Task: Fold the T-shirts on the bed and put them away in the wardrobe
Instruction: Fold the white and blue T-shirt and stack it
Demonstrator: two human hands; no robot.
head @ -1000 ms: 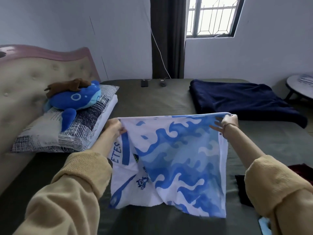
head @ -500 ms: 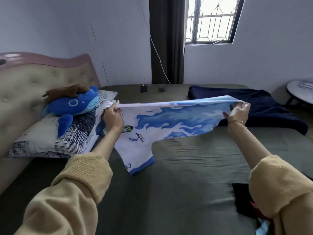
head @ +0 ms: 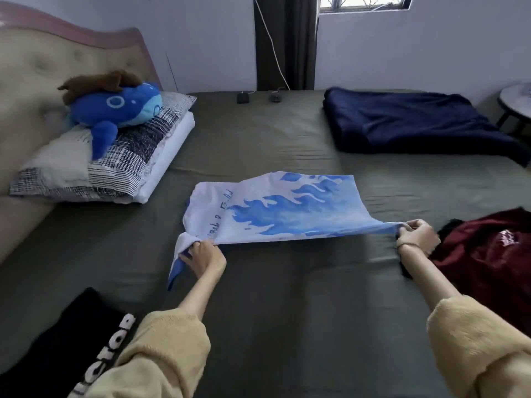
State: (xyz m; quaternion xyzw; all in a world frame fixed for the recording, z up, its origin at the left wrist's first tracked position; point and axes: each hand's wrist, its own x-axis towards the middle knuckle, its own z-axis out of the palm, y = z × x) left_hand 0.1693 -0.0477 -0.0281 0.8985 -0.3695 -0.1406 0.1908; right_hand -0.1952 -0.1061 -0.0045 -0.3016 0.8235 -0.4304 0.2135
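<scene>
White T-shirt with blue flame print point(head: 275, 208) lies mid-bed on olive-green sheet point(head: 287, 311), far edge flat, near edge lifted. Left hand point(head: 205, 258) pinches shirt's near-left corner, fingers curled round cloth at 9 o'clock of shirt. Right hand point(head: 416, 237) pinches near-right corner at 3 o'clock, cloth stretched taut between both. Maroon printed garment point(head: 488, 254) just right of right hand. Black garment with white lettering point(head: 71, 340) at 7 o'clock. Navy folded blanket point(head: 416, 122) at 1 o'clock. Blue plush toy point(head: 115, 110) on patterned pillow point(head: 100, 165) at 10 o'clock.
</scene>
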